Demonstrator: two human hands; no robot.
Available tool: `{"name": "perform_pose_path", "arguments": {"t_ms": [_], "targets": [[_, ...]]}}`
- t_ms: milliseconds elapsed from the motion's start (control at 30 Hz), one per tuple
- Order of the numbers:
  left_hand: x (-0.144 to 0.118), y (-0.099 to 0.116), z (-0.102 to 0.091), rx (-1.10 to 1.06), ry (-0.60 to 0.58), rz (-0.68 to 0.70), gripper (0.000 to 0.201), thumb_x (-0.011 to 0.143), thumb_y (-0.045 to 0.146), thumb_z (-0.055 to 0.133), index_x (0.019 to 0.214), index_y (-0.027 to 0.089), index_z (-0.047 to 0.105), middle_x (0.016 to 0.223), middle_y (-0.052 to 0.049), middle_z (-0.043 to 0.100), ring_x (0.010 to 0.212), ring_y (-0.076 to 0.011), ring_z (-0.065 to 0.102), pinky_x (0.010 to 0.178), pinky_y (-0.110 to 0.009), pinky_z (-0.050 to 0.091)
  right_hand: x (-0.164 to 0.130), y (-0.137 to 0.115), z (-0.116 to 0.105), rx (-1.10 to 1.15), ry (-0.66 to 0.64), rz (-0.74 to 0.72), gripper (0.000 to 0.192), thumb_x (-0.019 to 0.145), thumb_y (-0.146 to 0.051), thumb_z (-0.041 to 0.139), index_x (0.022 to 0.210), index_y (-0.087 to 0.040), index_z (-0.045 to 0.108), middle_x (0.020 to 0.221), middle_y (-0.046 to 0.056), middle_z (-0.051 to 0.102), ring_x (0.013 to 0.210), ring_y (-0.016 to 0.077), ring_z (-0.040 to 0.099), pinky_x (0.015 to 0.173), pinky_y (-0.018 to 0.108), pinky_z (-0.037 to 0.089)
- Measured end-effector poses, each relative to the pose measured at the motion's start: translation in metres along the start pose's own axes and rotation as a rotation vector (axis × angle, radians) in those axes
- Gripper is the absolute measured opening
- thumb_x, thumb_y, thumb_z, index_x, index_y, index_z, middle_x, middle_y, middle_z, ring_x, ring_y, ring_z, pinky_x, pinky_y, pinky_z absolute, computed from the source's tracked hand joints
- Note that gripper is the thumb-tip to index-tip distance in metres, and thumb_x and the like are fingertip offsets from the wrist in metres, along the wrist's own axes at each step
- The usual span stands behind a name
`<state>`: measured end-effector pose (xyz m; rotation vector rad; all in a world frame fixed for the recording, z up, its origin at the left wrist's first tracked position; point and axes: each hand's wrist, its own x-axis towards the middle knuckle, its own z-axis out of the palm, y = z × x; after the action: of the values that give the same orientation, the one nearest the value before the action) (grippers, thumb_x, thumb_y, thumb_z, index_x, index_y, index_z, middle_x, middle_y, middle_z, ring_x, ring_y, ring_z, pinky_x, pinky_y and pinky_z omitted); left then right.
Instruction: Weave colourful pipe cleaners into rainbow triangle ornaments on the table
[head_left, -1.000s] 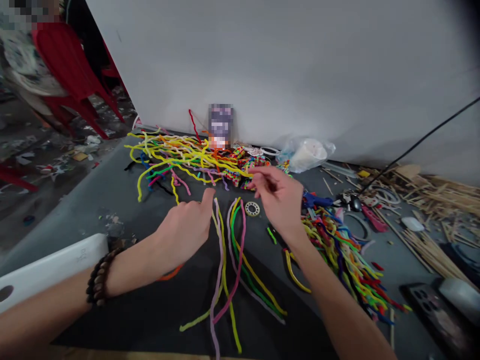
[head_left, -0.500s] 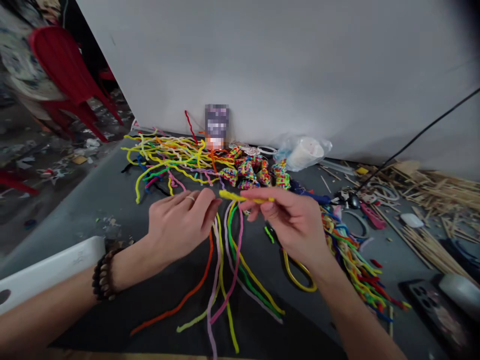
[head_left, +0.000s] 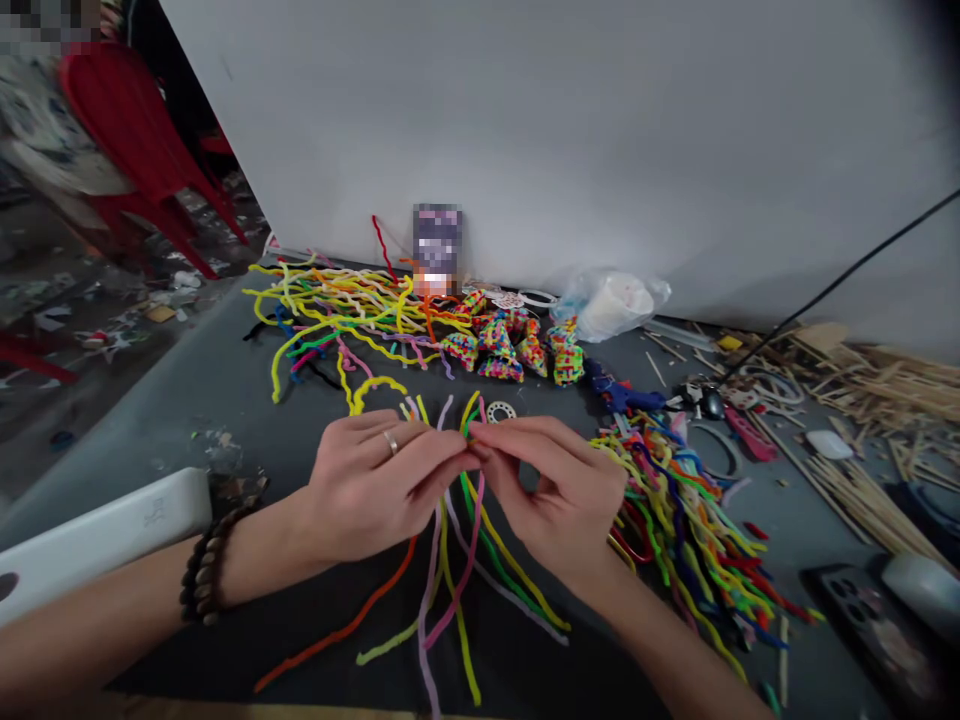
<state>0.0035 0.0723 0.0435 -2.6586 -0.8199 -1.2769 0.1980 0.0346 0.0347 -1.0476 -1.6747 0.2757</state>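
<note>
My left hand (head_left: 390, 485) and my right hand (head_left: 555, 490) meet fingertip to fingertip above the dark work surface, both closed in a pinch. Between them is a yellow pipe cleaner, mostly covered by the fingers; a curved yellow length (head_left: 379, 382) shows behind my left hand. Under the hands lie several loose pipe cleaners: an orange one (head_left: 341, 630), a pink one (head_left: 461, 600), a green one (head_left: 510, 570), and yellow and lilac ones. A small white ring with holes (head_left: 501, 411) sits just beyond my right fingers.
A pile of pipe cleaners (head_left: 337, 300) lies at the back left, beside multicoloured woven pieces (head_left: 499, 345). At right are cut pipe cleaners (head_left: 690, 540), a blue glue gun (head_left: 622, 390), wooden sticks (head_left: 847, 490) and a phone (head_left: 862, 620). A white power bank (head_left: 150, 520) lies left.
My right hand has moved down and left to meet my left hand, which has shifted slightly right and down. The yellow strand that stretched between them is now mostly hidden in the fingers.
</note>
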Motion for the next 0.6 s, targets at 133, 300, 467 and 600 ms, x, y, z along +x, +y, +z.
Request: {"name": "perform_pose_path", "arguments": {"t_ms": [133, 300, 467, 600], "targets": [[-0.004, -0.002, -0.002, 0.226, 0.008, 0.142, 0.013, 0.092, 0.017, 0.076, 0.104, 0.016, 0.069, 0.078, 0.002, 0.08, 0.057, -0.0118, 0.07, 0.053, -0.031, 0.048, -0.004, 0.0, 0.008, 0.054, -0.05, 0.213, 0.017, 0.092, -0.018, 0.072, 0.101, -0.03, 0.08, 0.091, 0.002, 0.079, 0.078, 0.018, 0.073, 0.069, 0.032, 0.057], [-0.006, -0.004, -0.003, 0.308, 0.015, 0.282, 0.016, 0.094, 0.012, 0.071, 0.109, 0.015, 0.071, 0.081, -0.002, 0.081, 0.06, -0.014, 0.074, 0.047, -0.03, 0.048, -0.002, 0.003, 0.014, 0.332, -0.038, 0.584, 0.004, 0.089, -0.029, 0.078, 0.091, -0.026, 0.079, 0.083, 0.001, 0.078, 0.072, 0.0165, 0.072, 0.068, 0.029, 0.057], [-0.009, -0.002, 0.002, 0.302, -0.006, 0.317, 0.022, 0.095, 0.01, 0.065, 0.111, 0.023, 0.072, 0.078, -0.001, 0.077, 0.053, -0.0123, 0.068, 0.041, -0.026, 0.041, -0.001, 0.008, 0.015, 0.669, -0.048, 0.821, 0.011, 0.079, -0.03, 0.085, 0.081, -0.023, 0.077, 0.074, 0.0, 0.075, 0.066, 0.0147, 0.068, 0.066, 0.027, 0.057], [-0.007, -0.001, 0.004, 0.391, -0.024, 0.399, 0.018, 0.09, 0.004, 0.069, 0.083, 0.021, 0.07, 0.063, 0.003, 0.069, 0.049, -0.0101, 0.063, 0.041, -0.027, 0.039, -0.003, 0.008, 0.014, 0.787, -0.059, 0.903, 0.012, 0.074, -0.025, 0.086, 0.073, -0.022, 0.074, 0.067, -0.003, 0.068, 0.062, 0.0114, 0.062, 0.062, 0.024, 0.052]]}}
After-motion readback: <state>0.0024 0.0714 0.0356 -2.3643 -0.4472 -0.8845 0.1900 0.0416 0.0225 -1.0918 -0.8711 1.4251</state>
